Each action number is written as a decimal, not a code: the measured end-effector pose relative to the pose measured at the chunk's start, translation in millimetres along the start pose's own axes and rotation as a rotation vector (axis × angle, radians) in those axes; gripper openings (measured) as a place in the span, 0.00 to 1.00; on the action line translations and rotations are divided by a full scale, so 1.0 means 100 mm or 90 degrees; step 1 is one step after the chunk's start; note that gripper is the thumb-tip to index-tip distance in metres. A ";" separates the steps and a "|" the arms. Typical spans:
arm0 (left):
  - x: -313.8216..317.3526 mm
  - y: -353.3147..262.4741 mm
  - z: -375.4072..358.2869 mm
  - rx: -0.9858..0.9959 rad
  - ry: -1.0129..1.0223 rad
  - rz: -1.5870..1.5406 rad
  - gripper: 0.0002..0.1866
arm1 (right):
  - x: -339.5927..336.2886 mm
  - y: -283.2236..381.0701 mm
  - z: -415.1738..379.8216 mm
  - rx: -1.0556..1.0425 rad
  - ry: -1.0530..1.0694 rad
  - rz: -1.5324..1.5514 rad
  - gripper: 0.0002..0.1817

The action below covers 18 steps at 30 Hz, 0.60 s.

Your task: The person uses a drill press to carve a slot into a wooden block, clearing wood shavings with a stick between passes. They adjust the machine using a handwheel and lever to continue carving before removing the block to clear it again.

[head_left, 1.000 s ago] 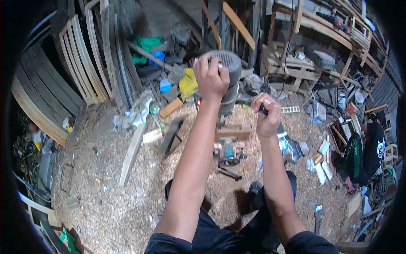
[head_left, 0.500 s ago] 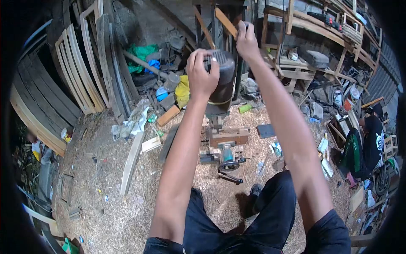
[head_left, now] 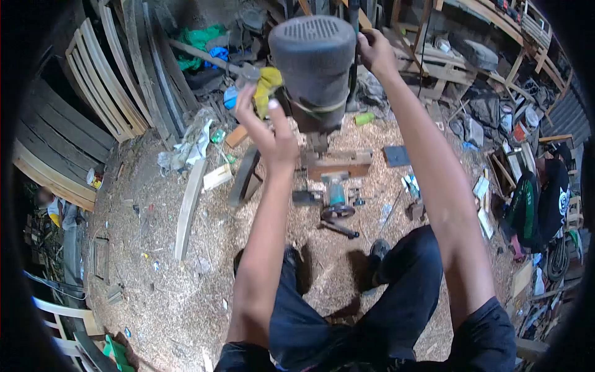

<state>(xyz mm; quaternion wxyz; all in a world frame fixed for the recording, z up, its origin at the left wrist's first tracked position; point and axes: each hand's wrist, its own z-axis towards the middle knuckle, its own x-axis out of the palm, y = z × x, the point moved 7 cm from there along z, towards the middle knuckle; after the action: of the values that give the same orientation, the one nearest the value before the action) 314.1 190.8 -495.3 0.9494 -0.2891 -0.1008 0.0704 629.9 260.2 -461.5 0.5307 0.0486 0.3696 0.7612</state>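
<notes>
A dark machine head (head_left: 319, 68), a motor housing with a slotted top, stands upright in front of me. A cord or band circles its lower part. Just left of it is my left hand (head_left: 269, 133), fingers apart and holding nothing. My right hand (head_left: 377, 53) is at the right side of the housing, beside a dark upright post (head_left: 354, 62). Its fingers are curled, and what they grip is hidden. Below the housing, a wooden block (head_left: 341, 162) sits on the machine's vise, over a teal part (head_left: 336, 193) with a handwheel (head_left: 338, 212) and crank handle (head_left: 341, 229).
Wood shavings cover the floor (head_left: 167, 291). Curved wooden pieces (head_left: 99, 80) and dark boards (head_left: 59, 136) lean at the left. A loose curved board (head_left: 189, 211) lies left of the machine. At the right sits another person (head_left: 539, 198) among scrap. Timber racks (head_left: 477, 31) stand behind.
My left hand has come off the top of the motor housing and moved down and left. The housing now appears larger and higher in view. My right hand stays near its right side.
</notes>
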 end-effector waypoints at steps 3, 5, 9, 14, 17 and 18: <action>-0.35 0.67 -0.94 -0.302 0.095 0.097 0.16 | -0.35 -0.27 -0.86 0.074 -0.048 0.083 0.19; -0.49 1.06 -1.77 -0.478 0.225 0.113 0.18 | -0.47 -0.67 -1.70 0.124 -0.109 0.137 0.17; -0.72 1.59 -3.42 -0.523 0.533 0.184 0.21 | -0.50 -1.73 -3.82 0.338 -0.030 -0.124 0.09; -0.76 1.20 -3.82 -0.560 0.562 0.120 0.39 | 0.04 -2.14 -5.61 0.431 0.730 -0.275 0.24; -0.57 0.99 -3.57 -0.416 0.508 0.130 0.39 | 0.25 -2.29 -6.11 0.368 0.818 -0.202 0.33; -0.55 1.00 -3.59 -0.443 0.512 0.120 0.38 | 0.28 -2.22 -6.16 0.352 0.865 -0.186 0.36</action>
<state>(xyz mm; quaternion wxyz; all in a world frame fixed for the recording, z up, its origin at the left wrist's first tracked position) 336.3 71.0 -851.6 0.7506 -0.5986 0.2796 0.0015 502.3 5.6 -1051.4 0.2497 -0.3501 0.7965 0.4250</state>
